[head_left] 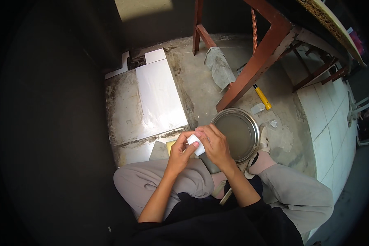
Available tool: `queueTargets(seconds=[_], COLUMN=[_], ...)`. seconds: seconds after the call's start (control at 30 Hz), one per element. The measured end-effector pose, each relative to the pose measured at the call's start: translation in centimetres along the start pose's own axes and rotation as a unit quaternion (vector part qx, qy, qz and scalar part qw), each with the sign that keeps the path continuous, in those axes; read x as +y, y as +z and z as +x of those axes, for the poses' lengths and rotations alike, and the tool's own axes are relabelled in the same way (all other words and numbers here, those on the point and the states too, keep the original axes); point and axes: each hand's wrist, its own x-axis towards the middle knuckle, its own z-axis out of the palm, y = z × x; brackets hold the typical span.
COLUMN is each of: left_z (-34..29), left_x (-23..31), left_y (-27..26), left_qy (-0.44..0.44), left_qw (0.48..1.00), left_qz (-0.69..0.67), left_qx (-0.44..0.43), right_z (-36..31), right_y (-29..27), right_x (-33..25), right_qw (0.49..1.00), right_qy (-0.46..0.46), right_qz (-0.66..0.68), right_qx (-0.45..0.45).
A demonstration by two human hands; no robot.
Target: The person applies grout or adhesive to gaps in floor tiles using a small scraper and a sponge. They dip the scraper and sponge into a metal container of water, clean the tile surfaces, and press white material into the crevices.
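In front of me, both hands meet on a small white piece [197, 145], smooth and pale; I cannot tell its material. My left hand [181, 152] is closed on its left side, thumb bent across its face. My right hand [215, 146] pinches its upper edge with the fingertips. Just right of the hands stands a round metal basin [257, 132] with murky grey liquid. Partly hidden behind my left hand is a yellow block [169, 146], beside a grey angular piece [157, 151].
Large white tiles [162, 94] lie on the floor ahead-left, near a dark wall [61, 123]. A reddish-brown table frame [254, 61] rises ahead-right with a grey rag [218, 67] over its bar. A yellow-handled tool [263, 97] and a pale flat piece [258, 108] lie beyond the basin.
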Motion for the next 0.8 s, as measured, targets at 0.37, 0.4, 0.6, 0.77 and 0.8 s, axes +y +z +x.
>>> queueTargets(seconds=[0.37,0.4,0.6,0.77,0.8], left_z=[-0.2,-0.2,-0.1,-0.1,-0.1], left_x=[-0.6,-0.8,-1.0,-1.2,-1.2], left_y=[0.1,0.3,1.4,0.9,0.8], left_qy=[-0.006,-0.007,0.045,0.043,0.042], left_qw=[0.995,0.995,0.972,0.966,0.966], left_qz=[-0.056,-0.056,0.036,0.085,0.086], left_qx=[0.084,0.085,0.226,0.241,0.242], right_z=[0.1,0.2,-0.3,-0.6,-0.7], right_y=[2.2,2.2,3.7,4.6,4.8], right_x=[0.4,0.4,-0.4,-0.7,-0.6], right_qw=[0.998,0.999,0.998,0.998,0.997], right_qy=[0.003,0.025,0.029,0.001,-0.016], right_qz=[0.038,0.034,0.034,0.024,0.034], right_qx=[0.044,0.026,0.048,0.064,0.071])
